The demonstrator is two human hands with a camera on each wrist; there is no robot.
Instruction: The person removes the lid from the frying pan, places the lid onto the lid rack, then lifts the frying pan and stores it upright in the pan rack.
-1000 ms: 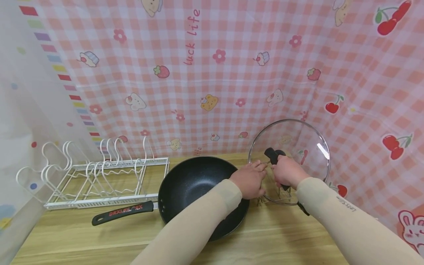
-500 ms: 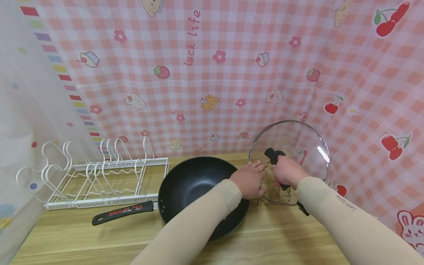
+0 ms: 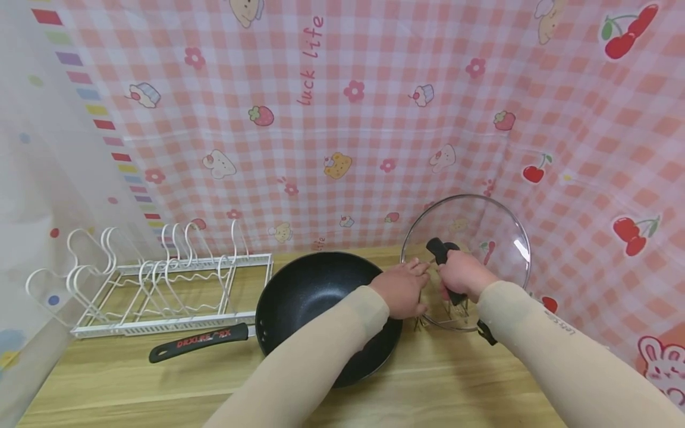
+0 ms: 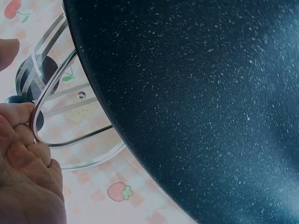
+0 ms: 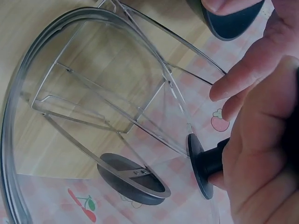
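A glass pan lid [image 3: 497,226] with a steel rim stands on edge at the right, against a silver wire rack [image 5: 100,95]. My right hand [image 3: 465,274] grips its black handle [image 3: 437,248]; in the right wrist view the handle's round base [image 5: 200,167] shows beside the fingers. My left hand [image 3: 400,288] reaches over the wok's right edge, and its fingers touch a wire loop [image 4: 58,143] of that rack, the thumb held apart. Below the left forearm lies the black wok [image 3: 305,297], partly covered, its handle [image 3: 198,345] pointing left.
A white wire rack [image 3: 187,321] with several upright loops stands at the left, close to the wok. Pink checked cloth [image 3: 342,131] hangs behind and on the right. The wooden tabletop [image 3: 412,386] runs along the front. A dark round dish [image 5: 135,179] shows at the silver rack.
Both hands keep their places on the rack and the lid handle. The right arm and the lid have shifted very slightly; the wok stays put.
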